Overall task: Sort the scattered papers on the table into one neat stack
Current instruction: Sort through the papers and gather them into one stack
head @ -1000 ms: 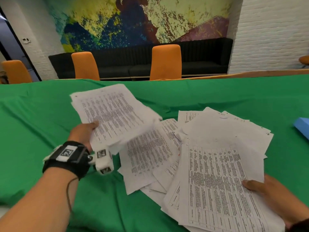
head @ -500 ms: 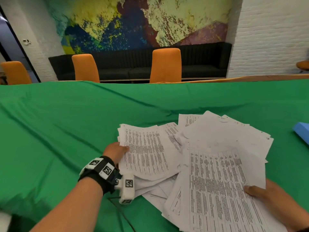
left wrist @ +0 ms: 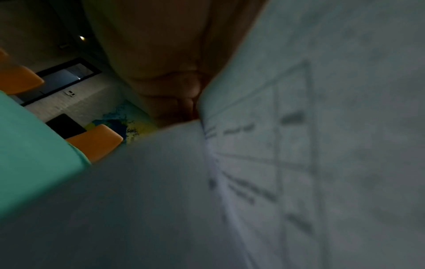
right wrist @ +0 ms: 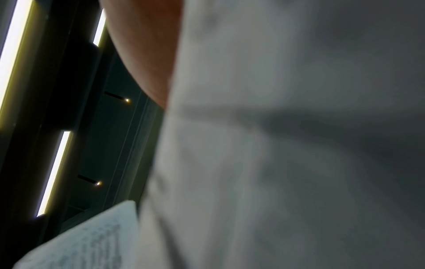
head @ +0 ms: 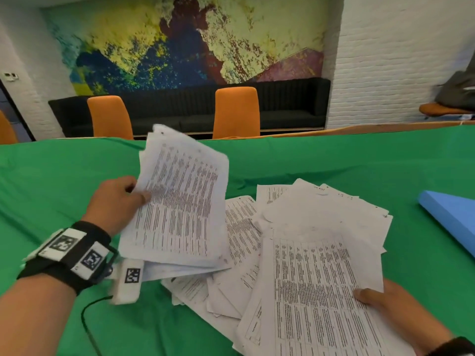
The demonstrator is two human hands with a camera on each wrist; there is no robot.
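Left hand [head: 117, 201] gripped a raised sheaf [head: 180, 201], thumb on the printed face, tilted up above the surface [head: 64, 176]. Right hand [head: 385, 301] gripped the near edge of the fanned pile [head: 321, 253], thumb on top; loose sheets [head: 241, 235] lay between, overlapping. Best done, probably, by laying the sheaf square onto the pile, corners matched, then tapping edges against the surface; loose inner sheets likely to slip if rushed. Fingers under the paper hidden in every view. Wrist views dark, blurred, almost filled by paper [left wrist: 299, 163]. Print unreadable. Blue thing [head: 452, 217] cut off at the right
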